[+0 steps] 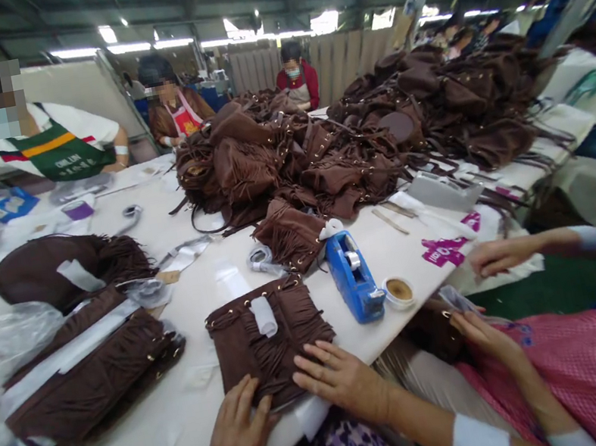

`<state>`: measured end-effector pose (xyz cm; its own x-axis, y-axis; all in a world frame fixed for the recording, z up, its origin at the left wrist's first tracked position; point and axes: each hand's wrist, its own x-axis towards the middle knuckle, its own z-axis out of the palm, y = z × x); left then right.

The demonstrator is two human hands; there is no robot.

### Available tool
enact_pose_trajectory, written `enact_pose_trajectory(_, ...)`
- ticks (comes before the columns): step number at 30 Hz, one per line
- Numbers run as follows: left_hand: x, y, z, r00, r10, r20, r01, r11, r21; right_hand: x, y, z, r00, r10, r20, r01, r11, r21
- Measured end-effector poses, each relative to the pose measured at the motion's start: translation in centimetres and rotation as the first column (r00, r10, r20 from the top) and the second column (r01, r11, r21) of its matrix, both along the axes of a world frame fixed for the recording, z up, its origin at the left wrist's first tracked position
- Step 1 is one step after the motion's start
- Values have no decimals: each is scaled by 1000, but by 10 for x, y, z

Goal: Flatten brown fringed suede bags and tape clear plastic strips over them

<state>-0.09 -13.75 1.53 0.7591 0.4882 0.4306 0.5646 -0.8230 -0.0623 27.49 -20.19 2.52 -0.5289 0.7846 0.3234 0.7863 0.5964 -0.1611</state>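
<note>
A brown fringed bag point(235, 342) with gold eyelets lies flat at the table's near edge. A piece of white wrapping point(263, 317) sits on its upper part. My left hand point(238, 430) rests on the bag's lower left corner, fingers stretched out. On its lower right side lies my right hand point(343, 380), fingers spread over the fringe. Neither hand grips anything. Beyond the bag's right side stands a blue tape dispenser point(355, 278), with a small round tub of tan paste point(400, 289) beside it.
A large heap of brown fringed bags point(286, 156) covers the table's far side. Two more bags, one a wrapped bag point(93, 367), lie to the left near clear plastic point(6, 367). A co-worker's hands point(484, 332) hold a brown item at right. Other people sit across the table.
</note>
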Motion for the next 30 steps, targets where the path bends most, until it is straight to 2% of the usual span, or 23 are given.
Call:
enact_pose_trajectory(8,1,-9,-8,995,69,69,-72,997,39,-22,5,-3,997,-54,50,45,987,156)
enact_pose_trajectory(12,10,-11,-10,983,110,145,-107,994,-24,-33,20,-8,978,-42,203,-2,977,214)
enact_pose_trajectory(15,8,-17,-9,970,157,188,-151,987,-48,-30,29,-15,954,-14,298,-62,967,246)
enact_pose_trajectory(18,-8,-29,-6,925,241,295,-191,964,-187,-22,34,-21,951,1,310,-88,960,267)
enact_pose_trajectory(19,-14,-32,-6,871,327,367,-230,931,-284,-20,35,-23,953,5,304,-94,956,277)
enact_pose_trajectory(20,-19,-35,-6,784,445,432,-271,873,-406,-18,36,-25,955,8,296,-97,952,290)
enact_pose_trajectory(22,-25,-35,-5,583,676,451,-306,696,-649,-18,37,-26,958,8,287,-101,945,311)
enact_pose_trajectory(23,-24,-32,-4,528,742,412,-293,615,-732,-19,37,-25,957,9,291,-105,943,317)
enact_pose_trajectory(24,-21,-28,-3,519,772,366,-272,556,-786,-20,37,-23,954,10,298,-109,942,318)
enact_pose_trajectory(25,-17,-24,-2,540,776,326,-258,521,-814,-21,37,-21,952,9,307,-110,943,314)
enact_pose_trajectory(27,-8,-14,0,590,755,285,-247,505,-827,-23,36,-15,948,7,318,-106,949,297)
enact_pose_trajectory(30,-4,-4,1,627,733,265,-227,497,-837,-25,34,-5,951,-6,309,-81,960,267)
